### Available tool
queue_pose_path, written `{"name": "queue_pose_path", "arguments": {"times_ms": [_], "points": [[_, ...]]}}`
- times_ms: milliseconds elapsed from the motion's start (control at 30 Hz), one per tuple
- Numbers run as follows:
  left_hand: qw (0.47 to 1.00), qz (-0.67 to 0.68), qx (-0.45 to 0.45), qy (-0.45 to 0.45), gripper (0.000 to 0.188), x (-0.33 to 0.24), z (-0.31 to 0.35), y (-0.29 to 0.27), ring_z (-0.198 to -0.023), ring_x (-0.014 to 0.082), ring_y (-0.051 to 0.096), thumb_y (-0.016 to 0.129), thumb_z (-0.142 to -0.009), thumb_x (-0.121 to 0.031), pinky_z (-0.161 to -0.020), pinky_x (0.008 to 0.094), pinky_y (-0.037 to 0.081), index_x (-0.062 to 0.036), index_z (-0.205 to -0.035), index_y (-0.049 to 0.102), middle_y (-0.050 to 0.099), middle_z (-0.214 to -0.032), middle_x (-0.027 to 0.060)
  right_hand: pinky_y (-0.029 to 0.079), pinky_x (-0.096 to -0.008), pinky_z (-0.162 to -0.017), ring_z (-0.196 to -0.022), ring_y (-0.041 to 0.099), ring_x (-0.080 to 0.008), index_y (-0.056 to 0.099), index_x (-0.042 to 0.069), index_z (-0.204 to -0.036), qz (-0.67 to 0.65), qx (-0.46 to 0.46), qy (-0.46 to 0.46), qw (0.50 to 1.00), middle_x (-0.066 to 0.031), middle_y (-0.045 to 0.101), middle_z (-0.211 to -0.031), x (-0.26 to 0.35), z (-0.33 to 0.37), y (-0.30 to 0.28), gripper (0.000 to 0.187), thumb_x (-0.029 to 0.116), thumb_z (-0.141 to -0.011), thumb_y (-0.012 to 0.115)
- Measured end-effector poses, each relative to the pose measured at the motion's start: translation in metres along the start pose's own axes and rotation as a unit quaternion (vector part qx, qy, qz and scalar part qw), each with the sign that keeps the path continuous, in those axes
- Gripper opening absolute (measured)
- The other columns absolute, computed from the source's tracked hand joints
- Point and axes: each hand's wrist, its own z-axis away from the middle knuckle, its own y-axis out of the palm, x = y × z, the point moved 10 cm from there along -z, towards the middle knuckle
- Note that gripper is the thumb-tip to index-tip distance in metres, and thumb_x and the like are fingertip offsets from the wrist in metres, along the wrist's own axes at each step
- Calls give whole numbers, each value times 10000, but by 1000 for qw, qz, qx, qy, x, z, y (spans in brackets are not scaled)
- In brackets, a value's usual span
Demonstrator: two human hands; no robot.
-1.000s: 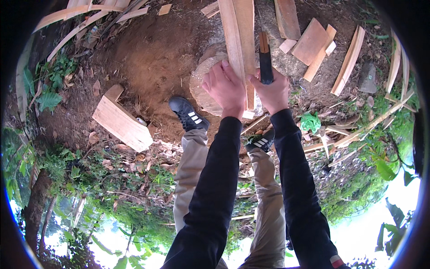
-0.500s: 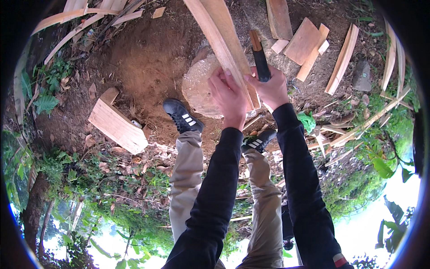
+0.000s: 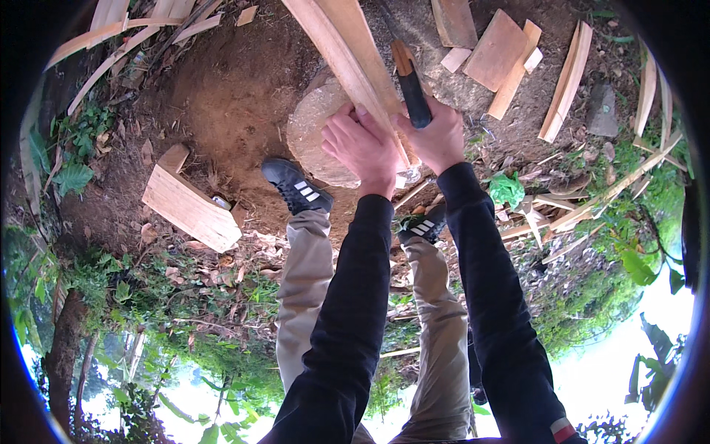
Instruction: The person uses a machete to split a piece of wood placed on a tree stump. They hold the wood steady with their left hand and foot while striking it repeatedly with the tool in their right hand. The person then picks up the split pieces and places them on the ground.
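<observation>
A long curved wooden board [image 3: 336,55] leans over the top of a round wood stump [image 3: 314,133], its far part running out of view at the upper edge. My left hand [image 3: 362,148] is closed round the near end of the board. Close beside it, my right hand [image 3: 435,137] is wrapped about the black handle of a machete [image 3: 414,92]. Past the handle's brown section a thin dark blade points away from me. The right thumb lies against the board's edge; the other right fingers are partly hidden.
Cut wood blocks [image 3: 497,50] and a curved slat [image 3: 566,81] lie on the soil at the right. A pale curved plank [image 3: 192,207] rests at the left. Near my right forearm is a green plastic scrap [image 3: 506,190]. My shoes [image 3: 296,186] stand near the stump.
Both hands, the board and the machete have shifted slightly left in the picture. My left hand has rolled further over the board's near end, and the blade shows more clearly.
</observation>
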Motion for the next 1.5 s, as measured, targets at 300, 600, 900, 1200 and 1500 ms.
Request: {"name": "queue_pose_path", "arguments": {"times_ms": [300,600,900,1200,1500], "points": [[999,13,-16,-30,210,-2,-1,2,-882,325,485,480,-978,-254,-767,452,316,-45,-975,503,527,-903,121,543,-419,-667,-690,669,-361,681,59,-863,32,9,-18,999,-174,666,-708,8,-6,-6,282,277,-708,770],[996,-6,-48,-77,248,4,-3,3,-858,319,480,473,-989,-283,-772,453,306,-57,-887,486,529,-855,119,546,-426,-665,-699,669,-365,683,59,-858,24,15,-23,999,-177,669,-722,9,-9,-2,271,260,-702,774],[993,-18,-73,-88,228,4,-2,5,-842,342,481,473,-979,-258,-759,458,307,-58,-868,471,522,-820,132,536,-441,-681,-729,672,-366,686,61,-873,27,8,-6,1000,-180,671,-744,-3,-10,0,262,254,-714,764],[993,-51,-46,-92,219,5,-15,-2,-875,356,517,463,-979,-243,-738,480,332,-45,-889,486,549,-835,135,530,-450,-713,-753,669,-375,678,60,-896,-3,20,-13,1000,-173,683,-773,4,-10,2,272,256,-721,752],[981,-119,-86,-129,298,5,-29,-9,-895,360,527,447,-985,-277,-757,493,353,-49,-826,551,582,-884,143,532,-450,-718,-751,665,-372,671,65,-841,35,36,-53,997,-173,676,-758,15,-12,3,216,221,-714,749]]}}
